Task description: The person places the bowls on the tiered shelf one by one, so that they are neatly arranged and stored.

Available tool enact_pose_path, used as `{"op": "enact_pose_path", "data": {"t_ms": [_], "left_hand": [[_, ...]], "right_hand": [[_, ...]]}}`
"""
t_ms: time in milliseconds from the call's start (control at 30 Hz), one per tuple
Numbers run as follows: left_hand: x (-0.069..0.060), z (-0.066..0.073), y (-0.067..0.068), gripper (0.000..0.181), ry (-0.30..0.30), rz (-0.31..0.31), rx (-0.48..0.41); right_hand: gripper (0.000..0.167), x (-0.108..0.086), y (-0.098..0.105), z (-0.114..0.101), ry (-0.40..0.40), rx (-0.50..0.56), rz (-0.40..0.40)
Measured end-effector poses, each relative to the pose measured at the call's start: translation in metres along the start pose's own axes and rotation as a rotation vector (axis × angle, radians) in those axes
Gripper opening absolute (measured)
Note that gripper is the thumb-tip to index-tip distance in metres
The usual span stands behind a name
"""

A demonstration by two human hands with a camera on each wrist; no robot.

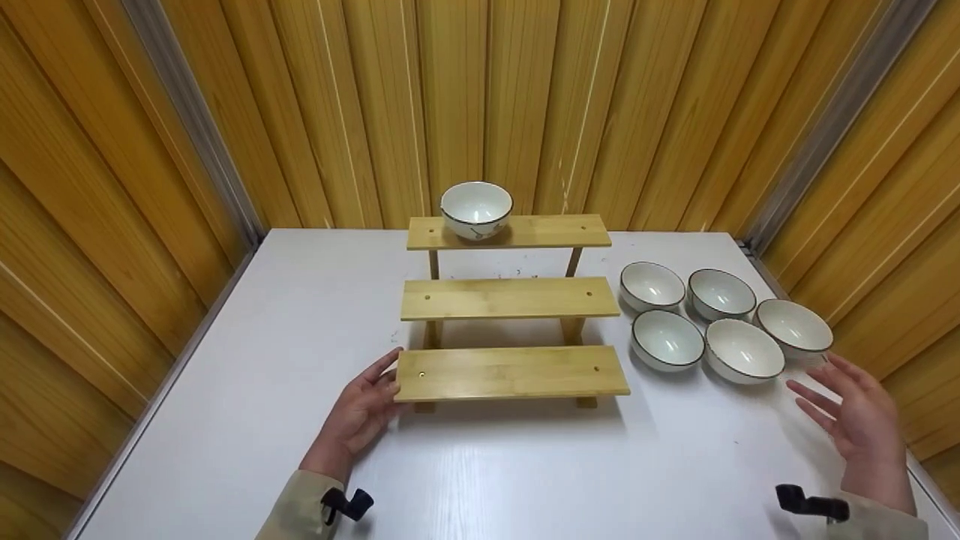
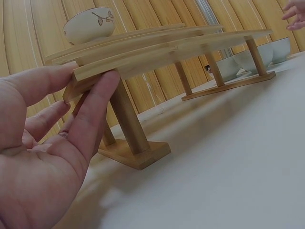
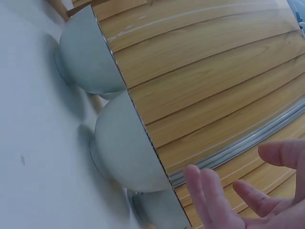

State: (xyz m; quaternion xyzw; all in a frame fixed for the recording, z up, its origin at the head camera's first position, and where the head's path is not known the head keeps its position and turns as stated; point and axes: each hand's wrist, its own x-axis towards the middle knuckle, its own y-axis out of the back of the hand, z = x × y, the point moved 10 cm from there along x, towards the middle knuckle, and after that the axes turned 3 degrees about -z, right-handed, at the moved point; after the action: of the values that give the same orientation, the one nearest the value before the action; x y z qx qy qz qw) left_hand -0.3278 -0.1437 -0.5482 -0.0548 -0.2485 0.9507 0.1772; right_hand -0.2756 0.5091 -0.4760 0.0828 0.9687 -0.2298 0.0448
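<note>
My left hand [image 1: 364, 412] grips the left end of the lowest plank of a three-step bamboo display stand [image 1: 510, 373]; in the left wrist view one finger [image 2: 106, 90] lies under the plank. A white bowl [image 1: 477, 210] with a dark rim and a painted sprig stands upright at the left of the top step. To the right of the stand, several matching bowls [image 1: 745, 352] sit on the table, openings upward. Beside the rightmost bowl [image 1: 795, 328] my right hand [image 1: 862, 409] hovers with spread fingers, holding nothing. The right wrist view shows bowls [image 3: 128, 143] left of those fingers.
The white table [image 1: 300, 315] meets wood-patterned panels [image 1: 517, 105] at the back and both sides. Grey metal posts [image 1: 199, 120] stand in the corners. A black strap piece [image 1: 347, 504] sits on each sleeve cuff.
</note>
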Motion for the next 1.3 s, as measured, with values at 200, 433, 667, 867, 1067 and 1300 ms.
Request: {"op": "enact_pose_path", "data": {"t_ms": [200, 433, 667, 867, 1067, 1300], "left_hand": [[-0.001, 0.000, 0.002, 0.071, 0.007, 0.022, 0.010], [0.000, 0.000, 0.002, 0.071, 0.010, 0.030, 0.012], [0.000, -0.001, 0.002, 0.072, 0.014, 0.042, 0.002], [-0.001, -0.001, 0.003, 0.071, 0.021, 0.043, -0.011], [-0.001, 0.001, 0.002, 0.072, 0.019, 0.030, 0.001], [-0.001, 0.000, 0.001, 0.073, 0.027, 0.021, -0.011]], "right_hand": [[0.024, 0.004, 0.028, 0.021, -0.169, -0.098, 0.134], [0.074, 0.016, 0.025, 0.049, -0.311, -0.038, 0.054], [0.018, 0.030, 0.008, 0.061, -0.244, -0.008, -0.098], [0.058, 0.037, -0.009, 0.068, -0.223, 0.024, -0.232], [0.084, 0.045, -0.010, 0.070, -0.237, 0.033, -0.183], [0.083, 0.050, -0.005, 0.074, -0.286, 0.010, -0.043]]}}
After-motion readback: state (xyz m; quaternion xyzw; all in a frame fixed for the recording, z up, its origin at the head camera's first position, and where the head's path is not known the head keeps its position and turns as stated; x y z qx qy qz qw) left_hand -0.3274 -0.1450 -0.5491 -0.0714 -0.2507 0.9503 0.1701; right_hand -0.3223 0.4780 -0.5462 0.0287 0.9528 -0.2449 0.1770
